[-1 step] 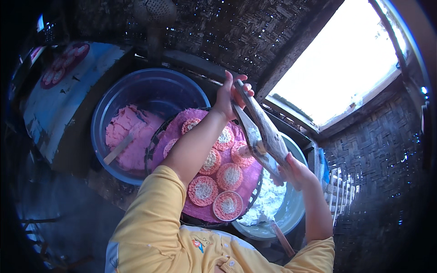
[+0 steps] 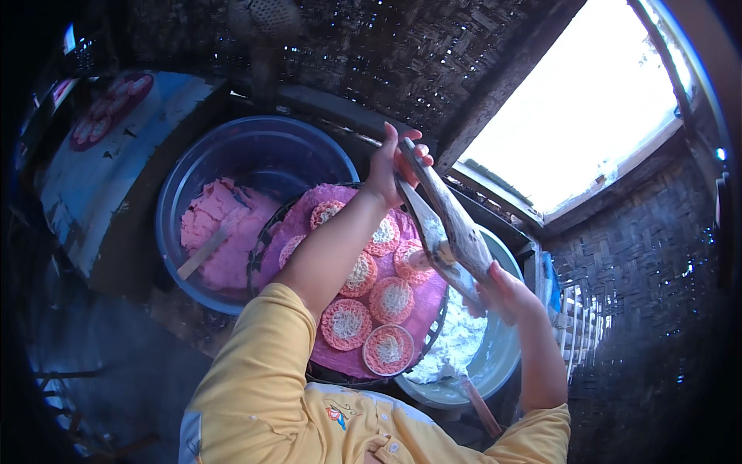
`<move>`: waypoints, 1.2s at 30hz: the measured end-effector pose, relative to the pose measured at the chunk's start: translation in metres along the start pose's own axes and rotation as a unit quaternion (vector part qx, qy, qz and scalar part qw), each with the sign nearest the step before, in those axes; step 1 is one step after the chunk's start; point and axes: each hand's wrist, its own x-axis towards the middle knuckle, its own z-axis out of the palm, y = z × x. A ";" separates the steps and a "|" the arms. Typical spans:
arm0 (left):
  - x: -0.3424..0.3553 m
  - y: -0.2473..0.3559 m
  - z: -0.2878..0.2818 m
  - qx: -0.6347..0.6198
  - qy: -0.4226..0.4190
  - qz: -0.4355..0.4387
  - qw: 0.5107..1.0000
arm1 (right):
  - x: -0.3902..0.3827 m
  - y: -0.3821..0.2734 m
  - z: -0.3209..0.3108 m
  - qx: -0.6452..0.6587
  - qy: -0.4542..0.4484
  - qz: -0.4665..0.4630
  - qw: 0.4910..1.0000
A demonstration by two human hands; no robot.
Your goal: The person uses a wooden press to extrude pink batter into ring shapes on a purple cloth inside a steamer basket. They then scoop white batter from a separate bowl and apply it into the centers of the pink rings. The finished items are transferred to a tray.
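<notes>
Nearly unmoved: left hand [image 2: 386, 168] and right hand [image 2: 513, 295], fingers closed on weathered wooden levers [image 2: 457, 220].
Left forearm [image 2: 332, 241] crosses before lacy rounds [image 2: 391, 300] between smooth tubs [image 2: 255, 143].

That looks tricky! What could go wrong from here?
The wooden tool, held by the left hand and right hand, might slip and crush the pink-and-white rounds. The left forearm, stretched across those rounds, could brush them. The handle jutting over the rim of the green basin sits near the right sleeve, which might knock it.
</notes>
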 end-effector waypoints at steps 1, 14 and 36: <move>-0.002 -0.003 -0.003 0.001 0.032 -0.001 0.999 | -0.003 -0.002 -0.001 -0.005 0.020 0.022 1.000; 0.005 0.036 0.087 0.110 -0.018 -0.007 0.994 | -0.023 -0.029 0.030 -0.089 -0.013 -0.134 0.987; -0.209 -0.033 0.089 0.850 -0.389 -0.286 0.210 | -0.268 0.137 0.156 0.146 0.268 -0.213 0.928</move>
